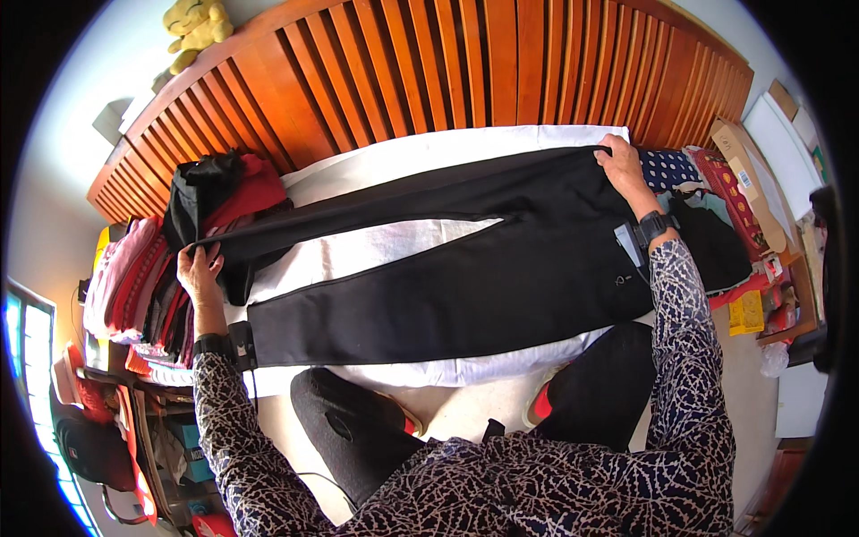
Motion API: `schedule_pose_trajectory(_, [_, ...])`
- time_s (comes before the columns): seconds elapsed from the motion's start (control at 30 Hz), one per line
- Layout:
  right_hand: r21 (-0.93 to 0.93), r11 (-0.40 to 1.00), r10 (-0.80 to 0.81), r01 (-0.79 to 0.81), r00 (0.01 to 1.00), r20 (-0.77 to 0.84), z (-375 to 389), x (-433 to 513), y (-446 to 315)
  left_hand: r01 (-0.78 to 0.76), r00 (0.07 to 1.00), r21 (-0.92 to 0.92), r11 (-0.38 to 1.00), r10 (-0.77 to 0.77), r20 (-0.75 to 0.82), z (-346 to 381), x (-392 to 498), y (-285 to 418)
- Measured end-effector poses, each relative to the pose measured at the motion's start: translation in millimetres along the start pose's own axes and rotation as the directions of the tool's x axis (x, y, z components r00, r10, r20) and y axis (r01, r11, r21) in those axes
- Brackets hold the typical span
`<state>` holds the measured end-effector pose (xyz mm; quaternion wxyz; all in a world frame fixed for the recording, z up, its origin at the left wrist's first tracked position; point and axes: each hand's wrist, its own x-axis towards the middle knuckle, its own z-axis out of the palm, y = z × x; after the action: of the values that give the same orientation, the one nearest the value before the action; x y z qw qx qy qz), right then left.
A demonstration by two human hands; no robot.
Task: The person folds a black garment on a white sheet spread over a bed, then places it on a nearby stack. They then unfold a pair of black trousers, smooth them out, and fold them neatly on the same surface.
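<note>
A pair of black trousers (429,295) lies spread sideways on a white cloth (376,248), waist to the right and legs to the left. My left hand (201,274) pinches the hem of the far leg at the left. At the upper right, my right hand (619,164) grips the far corner of the waistband. The near leg lies flat, its hem close to my left wrist. A light-coloured tag (628,246) and a small drawstring or mark (624,280) show near the waist.
Stacked folded clothes (137,282) stand at the left, beside a black and red garment heap (228,188). A slatted wooden headboard (416,64) rises behind, with a yellow plush toy (194,30) on top. Dark folded clothes (711,235) and a cardboard piece (748,181) lie at the right.
</note>
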<state>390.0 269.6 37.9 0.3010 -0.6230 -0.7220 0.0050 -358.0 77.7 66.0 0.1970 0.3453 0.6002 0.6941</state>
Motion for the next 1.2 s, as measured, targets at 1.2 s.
schedule_pose_trajectory(1.2, [-0.026, 0.984, -0.172, 0.177, 0.977, 0.122, -54.5, -185.1, -10.3, 0.276, 0.955, 0.104, 0.955, -0.261, -0.140, -60.7, -113.0, -97.4])
